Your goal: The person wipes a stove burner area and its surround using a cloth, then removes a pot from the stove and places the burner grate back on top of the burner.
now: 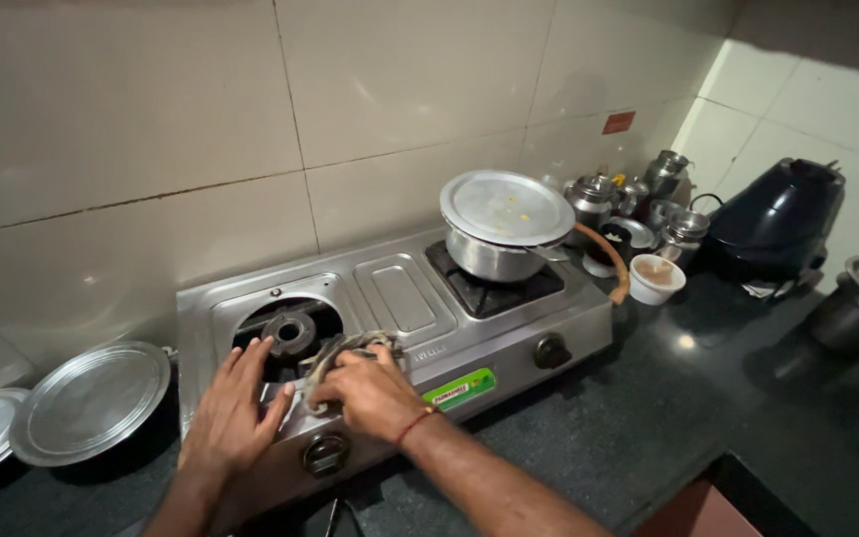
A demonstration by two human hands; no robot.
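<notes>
On the steel stove [400, 298], a crumpled grey cloth [335, 350].

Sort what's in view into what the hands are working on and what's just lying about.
In hand:
left hand, flat on the stove by the bare burner
right hand, gripping a cloth

Lying about:
lidded pot
round metal lids
white cup
steel containers
dark appliance

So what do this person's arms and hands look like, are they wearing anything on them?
Both forearms are bare, with no sleeves in view, and neither hand is gloved. The right hand has a thin red thread band tied round its wrist. The left hand shows no band, watch or ring that can be made out.
</notes>
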